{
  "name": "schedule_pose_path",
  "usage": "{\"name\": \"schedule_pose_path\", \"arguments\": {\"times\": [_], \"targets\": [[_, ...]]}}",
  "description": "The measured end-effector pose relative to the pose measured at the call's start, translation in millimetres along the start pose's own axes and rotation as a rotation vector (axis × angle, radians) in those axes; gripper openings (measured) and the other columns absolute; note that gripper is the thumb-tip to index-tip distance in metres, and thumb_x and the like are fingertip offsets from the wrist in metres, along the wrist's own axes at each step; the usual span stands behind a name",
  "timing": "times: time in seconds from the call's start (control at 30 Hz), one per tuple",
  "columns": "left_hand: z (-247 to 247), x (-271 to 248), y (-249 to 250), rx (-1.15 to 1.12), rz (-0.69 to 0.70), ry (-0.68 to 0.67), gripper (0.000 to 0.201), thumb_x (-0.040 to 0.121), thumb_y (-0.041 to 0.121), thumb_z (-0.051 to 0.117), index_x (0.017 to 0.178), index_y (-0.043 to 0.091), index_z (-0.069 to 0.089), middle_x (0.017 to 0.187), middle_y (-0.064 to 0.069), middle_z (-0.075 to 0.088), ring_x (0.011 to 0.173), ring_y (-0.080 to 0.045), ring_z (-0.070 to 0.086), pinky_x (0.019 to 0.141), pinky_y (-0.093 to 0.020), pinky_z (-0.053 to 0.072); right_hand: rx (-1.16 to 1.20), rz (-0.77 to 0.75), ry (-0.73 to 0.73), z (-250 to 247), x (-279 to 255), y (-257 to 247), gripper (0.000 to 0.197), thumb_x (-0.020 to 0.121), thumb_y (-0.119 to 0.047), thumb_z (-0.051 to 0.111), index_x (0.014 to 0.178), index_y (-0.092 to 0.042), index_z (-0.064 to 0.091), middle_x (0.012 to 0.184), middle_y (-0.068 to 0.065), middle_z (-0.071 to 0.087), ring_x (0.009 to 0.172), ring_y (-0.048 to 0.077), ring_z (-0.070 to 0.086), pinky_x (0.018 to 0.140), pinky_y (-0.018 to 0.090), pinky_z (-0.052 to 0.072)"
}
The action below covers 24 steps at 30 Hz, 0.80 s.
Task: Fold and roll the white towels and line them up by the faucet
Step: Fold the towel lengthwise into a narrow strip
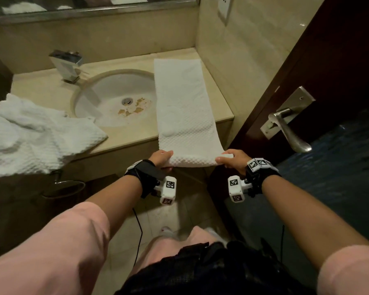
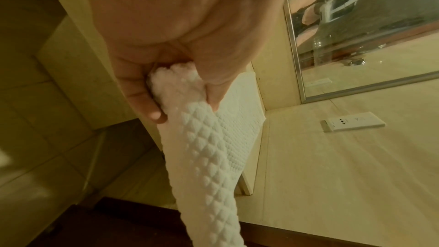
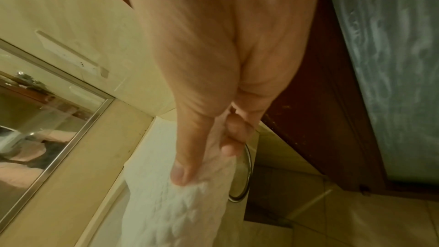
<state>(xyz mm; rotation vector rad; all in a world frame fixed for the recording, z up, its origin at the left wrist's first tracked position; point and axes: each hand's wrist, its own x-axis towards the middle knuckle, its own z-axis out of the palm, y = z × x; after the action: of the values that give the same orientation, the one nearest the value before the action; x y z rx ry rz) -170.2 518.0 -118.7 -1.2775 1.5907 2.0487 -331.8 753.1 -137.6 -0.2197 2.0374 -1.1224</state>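
A white waffle towel [image 1: 184,107], folded into a long strip, lies on the counter right of the basin, and its near end hangs past the counter's front edge. My left hand [image 1: 163,158] grips the near left corner, fingers curled round the towel [image 2: 206,138]. My right hand [image 1: 229,159] pinches the near right corner between thumb and fingers, with the towel [image 3: 175,213] bunched below the thumb. The near end is turned over into a small roll. A second white towel [image 1: 30,135] lies crumpled at the counter's left. The chrome faucet [image 1: 66,64] stands behind the basin at the left.
The beige counter [image 1: 126,137] holds a round white basin [image 1: 115,99] with brown stains near the drain. A mirror runs along the back wall. A dark door with a metal lever handle [image 1: 285,126] stands close on the right. A wall socket [image 1: 224,7] sits above the counter's right end.
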Motion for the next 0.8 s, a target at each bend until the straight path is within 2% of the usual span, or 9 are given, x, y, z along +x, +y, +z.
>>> {"name": "schedule_pose_path", "arguments": {"times": [0.07,0.13,0.27,0.33,0.4,0.47,0.53,0.7,0.8], "targets": [[1,1,3,0.026,-0.006,0.0,0.023,0.1,0.029,0.047,0.107,0.007,0.049,0.101,-0.012,0.051,0.071,-0.021,0.054,0.045,-0.023,0.05,-0.052,0.015,0.026,-1,3,-1,0.03,0.079,-0.027,0.077,0.097,-0.005,0.067,0.083,0.006,0.067,0.063,0.012,0.058,0.062,0.024,0.048],[3,3,3,0.012,-0.016,0.034,0.021,0.1,0.028,0.047,0.107,0.008,0.049,0.093,-0.009,0.051,0.072,-0.021,0.053,0.043,-0.022,0.049,-0.115,0.035,0.042,-2,6,-4,0.034,0.079,-0.037,0.075,0.092,-0.007,0.067,0.078,0.007,0.067,0.061,0.014,0.058,0.062,0.026,0.049],[3,14,-2,0.021,-0.037,0.133,0.04,0.097,0.026,0.053,0.128,0.002,0.051,0.123,-0.016,0.057,0.11,-0.033,0.059,0.066,-0.03,0.051,-0.025,0.133,0.028,5,15,-14,0.045,0.082,-0.036,0.072,0.105,0.002,0.063,0.098,0.018,0.068,0.076,0.026,0.069,0.056,0.025,0.055],[3,11,0,-0.089,-0.092,0.121,0.041,0.098,0.017,0.052,0.134,0.0,0.047,0.135,-0.014,0.051,0.124,-0.032,0.051,0.055,-0.025,0.051,0.039,0.179,0.013,8,16,-20,0.048,0.083,-0.033,0.073,0.11,0.005,0.06,0.104,0.018,0.067,0.085,0.033,0.07,0.068,0.035,0.06],[2,8,2,-0.159,-0.12,0.102,0.039,0.099,0.011,0.048,0.136,-0.001,0.044,0.132,-0.016,0.052,0.111,-0.034,0.057,0.038,-0.018,0.047,0.071,0.199,-0.006,9,18,-24,0.049,0.083,-0.031,0.074,0.11,0.007,0.058,0.105,0.017,0.067,0.083,0.032,0.07,0.072,0.038,0.061],[1,13,2,-0.113,-0.124,0.149,0.038,0.098,0.01,0.05,0.133,-0.004,0.045,0.123,-0.021,0.057,0.094,-0.036,0.061,0.053,-0.021,0.054,0.127,0.22,-0.01,10,21,-27,0.051,0.08,-0.027,0.076,0.111,0.009,0.056,0.107,0.019,0.068,0.082,0.031,0.071,0.067,0.035,0.061],[-1,22,0,0.035,-0.096,0.23,0.039,0.097,0.009,0.05,0.132,-0.008,0.046,0.128,-0.027,0.054,0.111,-0.04,0.059,0.074,-0.028,0.053,0.167,0.244,-0.006,11,26,-29,0.065,0.073,-0.024,0.083,0.117,0.014,0.053,0.106,0.023,0.068,0.082,0.034,0.072,0.074,0.042,0.06],[1,28,-1,0.182,-0.043,0.218,0.04,0.097,0.01,0.047,0.135,-0.004,0.044,0.135,-0.025,0.051,0.119,-0.038,0.055,0.059,-0.024,0.049,0.214,0.31,-0.015,10,33,-32,0.059,0.07,-0.017,0.084,0.112,0.014,0.056,0.101,0.024,0.069,0.086,0.036,0.071,0.083,0.048,0.056],[-2,28,5,0.327,-0.028,0.202,0.039,0.097,0.013,0.047,0.134,0.0,0.048,0.133,-0.024,0.052,0.118,-0.039,0.056,0.066,-0.028,0.053,0.196,0.356,-0.007,8,40,-29,0.064,0.069,-0.021,0.085,0.115,0.01,0.053,0.095,0.024,0.07,0.076,0.03,0.073,0.072,0.04,0.06]]}}
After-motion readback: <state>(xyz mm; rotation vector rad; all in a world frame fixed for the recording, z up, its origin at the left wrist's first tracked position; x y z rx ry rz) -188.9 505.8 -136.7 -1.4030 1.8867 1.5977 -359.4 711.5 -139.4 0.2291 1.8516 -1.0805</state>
